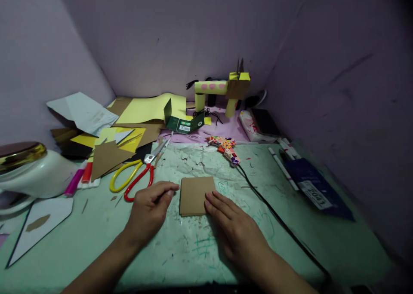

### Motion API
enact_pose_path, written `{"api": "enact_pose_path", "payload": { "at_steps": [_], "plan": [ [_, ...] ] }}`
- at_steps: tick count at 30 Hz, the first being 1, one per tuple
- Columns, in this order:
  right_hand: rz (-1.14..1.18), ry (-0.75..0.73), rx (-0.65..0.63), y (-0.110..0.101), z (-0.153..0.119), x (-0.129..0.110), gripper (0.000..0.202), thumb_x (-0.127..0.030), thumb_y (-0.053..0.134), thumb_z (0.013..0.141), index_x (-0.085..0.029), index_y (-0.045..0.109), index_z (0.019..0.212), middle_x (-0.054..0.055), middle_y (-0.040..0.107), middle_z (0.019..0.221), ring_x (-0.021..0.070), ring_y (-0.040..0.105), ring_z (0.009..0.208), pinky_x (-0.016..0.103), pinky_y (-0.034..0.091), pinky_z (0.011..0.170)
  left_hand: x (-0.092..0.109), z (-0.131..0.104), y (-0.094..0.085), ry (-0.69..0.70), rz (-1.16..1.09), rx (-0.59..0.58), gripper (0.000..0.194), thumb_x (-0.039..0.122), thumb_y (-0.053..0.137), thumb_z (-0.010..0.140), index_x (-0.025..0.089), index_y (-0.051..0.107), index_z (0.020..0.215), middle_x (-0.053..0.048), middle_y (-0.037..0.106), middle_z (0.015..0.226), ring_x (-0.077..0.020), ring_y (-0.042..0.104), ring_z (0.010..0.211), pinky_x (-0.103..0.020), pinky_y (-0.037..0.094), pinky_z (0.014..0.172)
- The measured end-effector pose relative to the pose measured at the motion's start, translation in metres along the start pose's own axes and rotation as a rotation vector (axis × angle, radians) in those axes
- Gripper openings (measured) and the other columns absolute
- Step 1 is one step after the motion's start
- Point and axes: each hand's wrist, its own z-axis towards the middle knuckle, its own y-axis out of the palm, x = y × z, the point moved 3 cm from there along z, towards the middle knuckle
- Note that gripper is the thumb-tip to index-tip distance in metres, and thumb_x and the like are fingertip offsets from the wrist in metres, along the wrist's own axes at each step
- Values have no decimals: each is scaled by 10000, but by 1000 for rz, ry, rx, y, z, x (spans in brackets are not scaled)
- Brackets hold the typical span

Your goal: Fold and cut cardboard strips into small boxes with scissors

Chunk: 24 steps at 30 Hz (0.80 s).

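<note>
Two or more square brown cardboard pieces point(196, 196) lie stacked flat on the green tabletop in front of me. My right hand point(234, 225) rests its extended fingertips on the stack's right edge. Just left of the stack is my left hand point(150, 210), its fingers curled and the index finger pointing at the left edge; anything under the curled fingers is hidden. Scissors point(147, 158) with one yellow and one red handle lie beyond my left hand, blades partly apart. A flower-patterned glue gun point(226, 148) lies behind the stack.
A giraffe-like paper figure point(211, 87) stands at the back. Cardboard and paper scraps point(109, 158), markers point(75, 181) and a white rounded object point(48, 173) fill the left. A black cord point(274, 212) and a blue packet point(309, 178) lie right.
</note>
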Motion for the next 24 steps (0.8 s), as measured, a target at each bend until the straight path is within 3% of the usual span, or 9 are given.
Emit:
{"api": "enact_pose_path", "payload": {
  "at_steps": [3, 7, 9, 13, 16, 20, 22, 24],
  "plan": [
    [99, 67, 84, -6, -1, 4, 505, -36, 413, 763, -96, 465, 1261, 165, 481, 1348, 257, 419, 1265, 449, 438, 988, 3, 0, -3, -35, 8, 67, 177, 247, 537, 783, 178, 691, 836, -45, 716, 841, -172, 651, 796, -284, 520, 749],
    [191, 255, 163, -13, 5, 16, 613, -198, 527, 802, -164, 255, 1351, 190, 382, 1402, 277, 388, 1281, 505, 408, 996, 0, 5, -13, -295, -134, 195, 221, 334, 569, 760, 165, 646, 879, -63, 686, 889, -165, 627, 733, -288, 516, 689],
    [252, 285, 129, -13, 11, 19, 669, -220, 543, 794, -184, 197, 1366, 192, 432, 1364, 293, 426, 1250, 541, 403, 983, -2, 8, -10, -413, -259, 113, 306, 390, 581, 742, 149, 607, 928, -73, 666, 876, -160, 610, 677, -277, 510, 604],
    [376, 329, 75, -11, 26, 19, 622, -154, 541, 753, -184, 285, 1319, 191, 507, 1292, 316, 499, 1170, 569, 398, 951, -2, 16, 7, -511, -413, -156, 489, 464, 600, 720, 142, 513, 1078, -63, 616, 871, -147, 577, 627, -236, 455, 478],
    [584, 369, 41, -9, 41, 13, 503, -109, 505, 756, -173, 377, 1239, 161, 607, 1154, 264, 603, 993, 474, 485, 842, 0, 21, 8, -578, -540, -192, 553, 471, 619, 706, 149, 477, 1132, -4, 590, 723, -112, 514, 521, -198, 397, 419],
    [787, 308, 131, -2, 86, -2, 320, -101, 473, 789, -191, 499, 1095, 79, 668, 971, 198, 620, 872, 366, 504, 783, 4, 38, -21, -513, -701, 96, 484, 505, 558, 752, 175, 536, 1105, 21, 572, 665, -88, 487, 511, -169, 395, 451],
    [812, 232, 148, 2, 120, -9, 358, -85, 474, 786, -206, 499, 1122, 55, 665, 992, 180, 624, 862, 338, 508, 780, 0, 51, -45, -396, -487, 274, 419, 449, 579, 748, 195, 566, 1081, 0, 607, 727, -128, 556, 602, -212, 466, 533],
    [729, 63, 52, 1, 156, -12, 466, -93, 510, 780, -209, 435, 1225, 41, 666, 1058, 163, 630, 901, 295, 510, 788, -7, 66, -70, -273, -66, 521, 342, 329, 601, 727, 188, 603, 1039, -30, 638, 822, -187, 606, 732, -291, 511, 676]
  ]
}}
